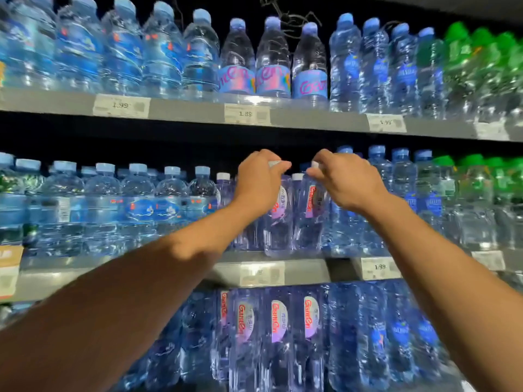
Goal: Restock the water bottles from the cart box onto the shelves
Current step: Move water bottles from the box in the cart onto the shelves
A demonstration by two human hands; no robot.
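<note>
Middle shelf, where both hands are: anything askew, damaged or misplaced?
Nothing is damaged or spilled. The two bottles held by their caps, left hand on one bottle, right hand on the other, sit at the middle shelf front edge, slightly tilted, not yet pushed back.

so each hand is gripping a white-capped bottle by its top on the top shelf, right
Not quite: the left hand and right hand each grip a white-capped bottle by its top, left bottle and right bottle, but on the middle shelf, not the top one. The head view shows it.
</note>
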